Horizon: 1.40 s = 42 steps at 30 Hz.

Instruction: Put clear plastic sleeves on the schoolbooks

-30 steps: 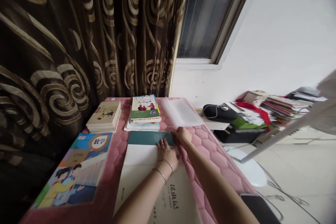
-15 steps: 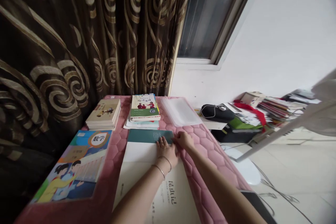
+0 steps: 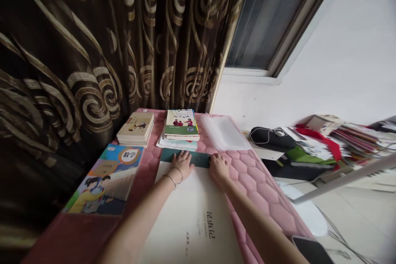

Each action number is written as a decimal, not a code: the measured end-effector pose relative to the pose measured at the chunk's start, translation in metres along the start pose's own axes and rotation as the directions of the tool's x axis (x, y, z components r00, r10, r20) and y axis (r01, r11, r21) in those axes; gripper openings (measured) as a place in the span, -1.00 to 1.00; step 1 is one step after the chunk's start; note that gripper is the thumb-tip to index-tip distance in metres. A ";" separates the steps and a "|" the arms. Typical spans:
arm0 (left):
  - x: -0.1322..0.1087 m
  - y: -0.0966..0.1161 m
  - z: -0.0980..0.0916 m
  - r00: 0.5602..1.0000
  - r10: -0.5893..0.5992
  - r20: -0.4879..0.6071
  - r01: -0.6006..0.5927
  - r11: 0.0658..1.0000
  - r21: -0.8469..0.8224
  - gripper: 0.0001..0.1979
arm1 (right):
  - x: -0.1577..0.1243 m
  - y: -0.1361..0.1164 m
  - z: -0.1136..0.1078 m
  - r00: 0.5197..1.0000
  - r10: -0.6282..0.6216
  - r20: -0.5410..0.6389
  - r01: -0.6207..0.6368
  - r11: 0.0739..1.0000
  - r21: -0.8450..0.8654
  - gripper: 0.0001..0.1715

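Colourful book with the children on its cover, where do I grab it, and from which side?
Probably pinch the colourful book by its right edge, coming from the right: it lies flat on the pink tablecloth with that edge exposed, while the curtain hangs close along its left side.

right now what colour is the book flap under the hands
Dark teal green; the flap shows best in the head view.

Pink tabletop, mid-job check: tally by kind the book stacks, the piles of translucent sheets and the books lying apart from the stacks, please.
Book stacks: 2 (beige stack, mixed stack)
Piles of translucent sheets: 1 (translucent sheets)
Books lying apart: 2 (blue-topped textbook, pale book under the hands)
Total: 5
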<state>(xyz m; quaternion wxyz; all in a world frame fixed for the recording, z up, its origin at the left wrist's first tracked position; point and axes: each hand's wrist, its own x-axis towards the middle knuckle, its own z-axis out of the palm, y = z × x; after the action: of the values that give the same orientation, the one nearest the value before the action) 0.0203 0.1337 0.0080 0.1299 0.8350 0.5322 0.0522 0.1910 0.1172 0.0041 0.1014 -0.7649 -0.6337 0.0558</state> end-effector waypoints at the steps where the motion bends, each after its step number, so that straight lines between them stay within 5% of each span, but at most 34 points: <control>1: 0.001 -0.010 -0.002 1.000 -0.015 -0.005 0.015 1.000 0.013 -0.44 | -0.003 -0.009 0.001 0.999 -0.051 0.013 0.051 0.999 0.012 -0.56; 5: 0.003 -0.030 -0.005 1.000 -0.017 0.019 0.016 0.998 0.067 -0.44 | -0.008 -0.060 0.012 0.962 -0.258 0.088 0.250 0.964 0.093 -0.44; 10: 0.004 -0.033 -0.002 0.998 -0.005 0.061 -0.001 0.995 0.101 -0.44 | -0.006 -0.093 0.024 0.944 -0.281 0.176 0.260 0.956 0.133 -0.31; 19: -0.015 -0.085 -0.014 0.994 -0.100 -0.038 0.104 0.988 0.112 -0.46 | -0.003 -0.011 0.008 0.978 -0.030 0.208 0.026 0.999 0.022 -0.18; 24: -0.025 -0.103 -0.022 0.983 -0.178 -0.042 0.182 0.974 0.134 -0.42 | -0.002 0.001 0.006 0.976 0.022 0.214 -0.023 1.000 0.001 -0.18; 31: -0.026 -0.090 -0.023 0.981 -0.194 0.007 0.191 0.972 0.134 -0.41 | 0.000 -0.005 0.008 0.975 0.038 0.217 -0.034 0.999 -0.020 -0.16; 37: -0.046 -0.045 -0.006 0.996 -0.074 0.043 0.071 0.996 0.062 -0.44 | -0.013 -0.024 0.008 0.976 0.029 0.217 -0.018 0.998 -0.054 -0.14; 42: -0.053 -0.024 0.003 0.995 0.074 0.072 -0.075 0.997 0.022 -0.45 | -0.048 -0.071 0.010 0.903 -0.277 0.329 0.277 0.960 0.049 -0.31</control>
<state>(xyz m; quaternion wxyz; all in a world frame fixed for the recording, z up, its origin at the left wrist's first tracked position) -0.0223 0.0953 0.0013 0.1365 0.8571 0.4963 0.0206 0.1123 0.0835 0.0086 0.0001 -0.6465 -0.7439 0.1693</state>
